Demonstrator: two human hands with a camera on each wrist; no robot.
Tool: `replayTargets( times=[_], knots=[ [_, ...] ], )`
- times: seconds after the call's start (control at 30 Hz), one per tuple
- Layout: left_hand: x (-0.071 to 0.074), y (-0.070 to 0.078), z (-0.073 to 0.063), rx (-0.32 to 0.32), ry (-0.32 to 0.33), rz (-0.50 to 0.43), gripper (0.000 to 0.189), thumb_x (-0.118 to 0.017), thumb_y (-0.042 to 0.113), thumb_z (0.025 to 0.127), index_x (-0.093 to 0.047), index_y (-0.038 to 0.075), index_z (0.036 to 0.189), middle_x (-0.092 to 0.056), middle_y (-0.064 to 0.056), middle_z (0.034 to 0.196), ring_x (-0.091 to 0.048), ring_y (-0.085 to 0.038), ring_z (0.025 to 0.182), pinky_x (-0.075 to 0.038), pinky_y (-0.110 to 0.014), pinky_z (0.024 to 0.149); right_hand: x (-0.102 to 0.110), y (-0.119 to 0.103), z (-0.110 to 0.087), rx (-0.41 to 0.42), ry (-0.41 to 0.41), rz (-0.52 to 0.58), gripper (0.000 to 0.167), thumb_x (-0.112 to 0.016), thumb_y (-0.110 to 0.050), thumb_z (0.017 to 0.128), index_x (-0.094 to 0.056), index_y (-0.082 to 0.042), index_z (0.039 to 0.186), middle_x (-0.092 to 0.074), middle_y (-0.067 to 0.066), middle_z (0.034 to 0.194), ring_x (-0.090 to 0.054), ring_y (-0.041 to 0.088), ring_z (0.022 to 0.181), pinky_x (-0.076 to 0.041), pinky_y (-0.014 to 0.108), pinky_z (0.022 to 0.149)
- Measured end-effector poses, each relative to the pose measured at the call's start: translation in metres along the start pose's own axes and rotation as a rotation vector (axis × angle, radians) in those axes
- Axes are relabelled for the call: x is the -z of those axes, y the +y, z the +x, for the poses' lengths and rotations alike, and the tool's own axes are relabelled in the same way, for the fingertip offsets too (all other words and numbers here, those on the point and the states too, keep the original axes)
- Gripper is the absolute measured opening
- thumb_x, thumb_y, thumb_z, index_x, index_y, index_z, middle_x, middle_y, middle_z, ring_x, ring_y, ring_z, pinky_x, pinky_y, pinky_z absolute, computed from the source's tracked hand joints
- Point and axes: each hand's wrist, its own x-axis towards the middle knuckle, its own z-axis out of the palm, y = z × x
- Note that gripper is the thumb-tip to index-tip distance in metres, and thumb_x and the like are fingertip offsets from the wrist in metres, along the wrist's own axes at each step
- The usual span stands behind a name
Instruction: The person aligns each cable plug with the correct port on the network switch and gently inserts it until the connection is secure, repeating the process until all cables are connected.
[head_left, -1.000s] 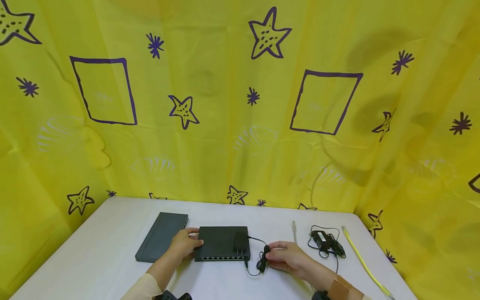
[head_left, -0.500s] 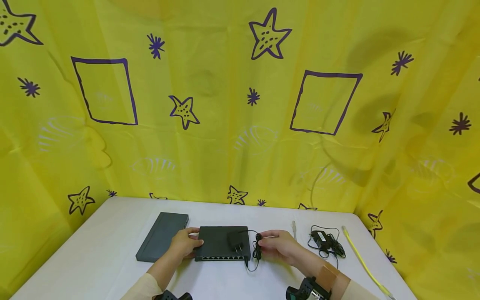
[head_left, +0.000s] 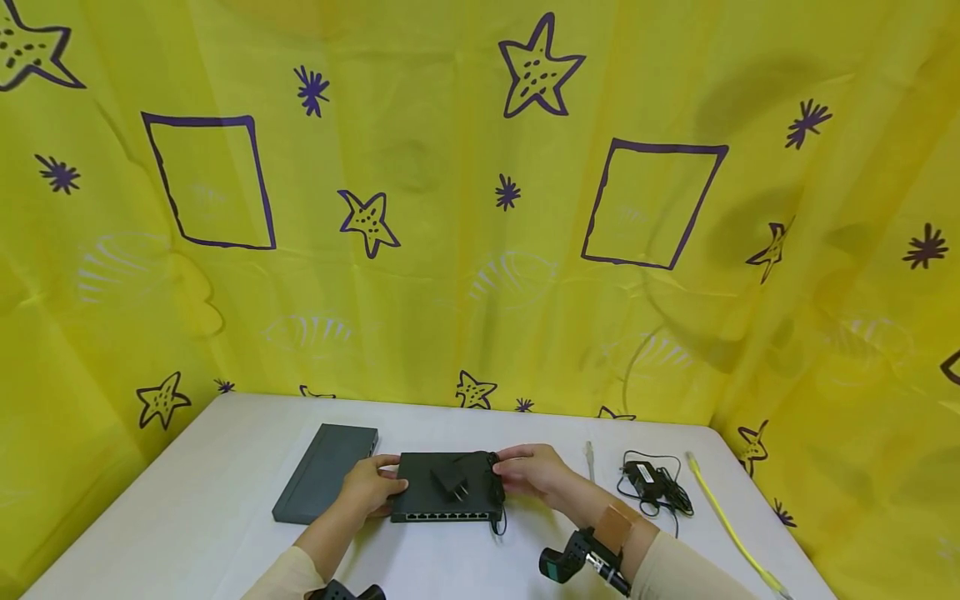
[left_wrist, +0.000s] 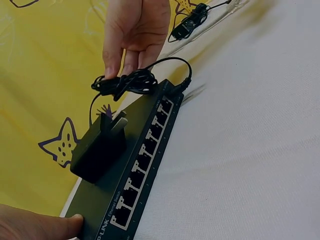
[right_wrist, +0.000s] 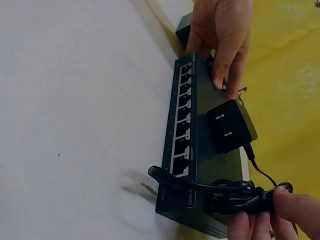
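Observation:
A black Ethernet switch (head_left: 416, 479) sits in the middle of the table, its row of ports facing the near side. My left hand (head_left: 367, 486) grips its left end, thumb (left_wrist: 65, 226) on the top face. On top of the switch rests a black power adapter (head_left: 448, 481) with its two prongs showing in both wrist views. Its cord is bundled into a coil (left_wrist: 131, 82), which my right hand (head_left: 536, 473) pinches between thumb and fingers at the switch's right end. The cord's plug (left_wrist: 179, 89) is in the switch's side beside the ports.
A dark grey flat device (head_left: 322, 475) lies just left of the switch. To the right are a pale cable (head_left: 589, 458), another black adapter with coiled cord (head_left: 656, 487) and a yellow cable (head_left: 723, 517). A yellow patterned curtain (head_left: 427, 292) stands behind the white table (head_left: 187, 500).
My right hand has moved left with the coiled cord, from beside the switch to over its right end. The adapter has shifted left and turned on the switch. My left hand stays put.

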Motion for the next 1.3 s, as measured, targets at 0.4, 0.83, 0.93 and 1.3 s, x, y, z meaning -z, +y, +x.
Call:
replayTargets(
  times=[0.4, 0.83, 0.93, 1.3],
  knots=[
    [-0.001, 0.000, 0.000, -0.014, 0.000, -0.021, 0.048, -0.072, -0.003, 0.084, -0.057, -0.006, 0.129, -0.065, -0.024, 0.106, -0.067, -0.024, 0.082, -0.060, -0.037, 0.064, -0.013, 0.002, 0.010, -0.002, 0.043, -0.042, 0.025, -0.072, -0.004, 0.087, -0.069, 0.009, 0.108, -0.072, 0.009, 0.092, -0.066, 0.012, 0.071, -0.060, 0.031, 0.074],
    [-0.003, -0.001, 0.001, -0.007, 0.005, -0.010, 0.048, -0.073, -0.002, 0.084, -0.058, -0.005, 0.130, -0.064, -0.023, 0.105, -0.067, -0.022, 0.080, -0.060, -0.036, 0.064, -0.005, 0.004, 0.004, -0.036, 0.013, -0.053, 0.029, -0.070, -0.008, 0.090, -0.066, 0.008, 0.114, -0.069, 0.015, 0.103, -0.066, 0.017, 0.081, -0.059, 0.032, 0.079],
    [-0.003, -0.002, 0.002, -0.008, 0.005, -0.011, 0.048, -0.072, -0.002, 0.084, -0.058, -0.005, 0.130, -0.064, -0.023, 0.106, -0.067, -0.023, 0.080, -0.060, -0.036, 0.064, -0.001, 0.005, 0.002, -0.023, 0.001, -0.037, 0.029, -0.068, -0.008, 0.091, -0.066, 0.010, 0.114, -0.069, 0.015, 0.104, -0.068, 0.020, 0.085, -0.059, 0.036, 0.081],
    [-0.002, -0.002, 0.002, -0.009, 0.003, -0.012, 0.048, -0.072, -0.002, 0.084, -0.057, -0.005, 0.130, -0.064, -0.024, 0.108, -0.067, -0.024, 0.082, -0.060, -0.036, 0.064, 0.010, 0.013, 0.002, -0.079, -0.047, 0.056, 0.031, -0.059, -0.003, 0.095, -0.060, 0.013, 0.121, -0.068, 0.016, 0.101, -0.065, 0.018, 0.082, -0.060, 0.032, 0.079]
  ],
)
